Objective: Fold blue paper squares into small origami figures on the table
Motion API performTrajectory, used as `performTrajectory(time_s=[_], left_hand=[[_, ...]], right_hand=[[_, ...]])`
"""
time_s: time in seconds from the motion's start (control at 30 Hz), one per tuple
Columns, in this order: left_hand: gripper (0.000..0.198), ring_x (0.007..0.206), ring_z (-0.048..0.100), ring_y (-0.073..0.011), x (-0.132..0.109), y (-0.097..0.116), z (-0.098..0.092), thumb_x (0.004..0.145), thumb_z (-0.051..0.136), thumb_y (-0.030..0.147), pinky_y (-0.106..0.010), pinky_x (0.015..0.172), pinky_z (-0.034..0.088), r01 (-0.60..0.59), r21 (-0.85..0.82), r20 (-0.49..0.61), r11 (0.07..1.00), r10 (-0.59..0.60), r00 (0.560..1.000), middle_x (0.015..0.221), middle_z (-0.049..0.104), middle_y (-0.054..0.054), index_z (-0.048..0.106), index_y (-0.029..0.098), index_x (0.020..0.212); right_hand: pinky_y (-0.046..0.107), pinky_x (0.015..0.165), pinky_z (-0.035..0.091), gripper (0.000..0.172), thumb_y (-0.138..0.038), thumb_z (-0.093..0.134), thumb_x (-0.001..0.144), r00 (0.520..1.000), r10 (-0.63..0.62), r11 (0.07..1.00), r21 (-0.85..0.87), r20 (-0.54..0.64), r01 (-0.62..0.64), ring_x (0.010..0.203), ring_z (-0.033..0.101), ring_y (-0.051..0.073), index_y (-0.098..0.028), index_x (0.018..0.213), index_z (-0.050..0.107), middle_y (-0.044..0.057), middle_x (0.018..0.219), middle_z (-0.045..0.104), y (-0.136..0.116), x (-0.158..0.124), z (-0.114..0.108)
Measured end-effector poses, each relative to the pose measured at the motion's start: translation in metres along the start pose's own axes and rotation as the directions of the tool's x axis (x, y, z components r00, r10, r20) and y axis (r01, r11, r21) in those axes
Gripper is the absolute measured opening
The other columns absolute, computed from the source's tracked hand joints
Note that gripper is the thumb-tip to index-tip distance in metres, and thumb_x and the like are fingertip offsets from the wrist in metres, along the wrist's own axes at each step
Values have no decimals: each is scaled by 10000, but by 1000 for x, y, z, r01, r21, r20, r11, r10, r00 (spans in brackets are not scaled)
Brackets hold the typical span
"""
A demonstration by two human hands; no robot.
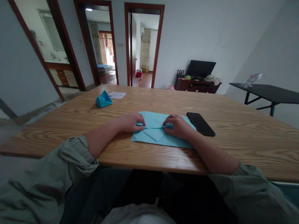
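Left hand (130, 122): curled, gripping the light-blue folded paper sheet (163, 139)
Right hand (178, 126): curled, gripping the same sheet
Sheet: flat on the oak wooden desk (226, 144)
Nearby: one black smartphone (200, 123); one blue folded paper shape (104, 100); one white paper note (117, 95)

A light blue rectangular paper sheet (173, 141), partly folded, lies flat on a wooden tabletop with pale oak-like grain (241, 149), its long side running across the table. A pointed triangular flap (155, 134) hangs toward the near edge beneath a narrow horizontal fold at the sheet's centre, while a broad upper layer slopes away to the far side.
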State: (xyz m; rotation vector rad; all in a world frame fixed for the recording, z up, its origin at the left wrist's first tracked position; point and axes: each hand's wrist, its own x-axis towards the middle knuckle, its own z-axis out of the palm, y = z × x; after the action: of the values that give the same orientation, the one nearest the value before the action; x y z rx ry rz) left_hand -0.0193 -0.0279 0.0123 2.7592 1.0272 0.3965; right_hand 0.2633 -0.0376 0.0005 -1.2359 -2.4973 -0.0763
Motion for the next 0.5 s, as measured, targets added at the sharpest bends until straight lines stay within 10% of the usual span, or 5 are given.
performTrajectory(time_s=[0.5], left_hand=[[582,761,599,-185,13,-9,-6,623,681,584,-256,625,426,403,-39,168,914,-391,905,963,651,-48,624,225,1078]], right_hand=[[312,756,459,489,-584,645,717,973,205,969,119,108,-217,839,623,215,-234,1059,626,72,984,663,1,6,0]])
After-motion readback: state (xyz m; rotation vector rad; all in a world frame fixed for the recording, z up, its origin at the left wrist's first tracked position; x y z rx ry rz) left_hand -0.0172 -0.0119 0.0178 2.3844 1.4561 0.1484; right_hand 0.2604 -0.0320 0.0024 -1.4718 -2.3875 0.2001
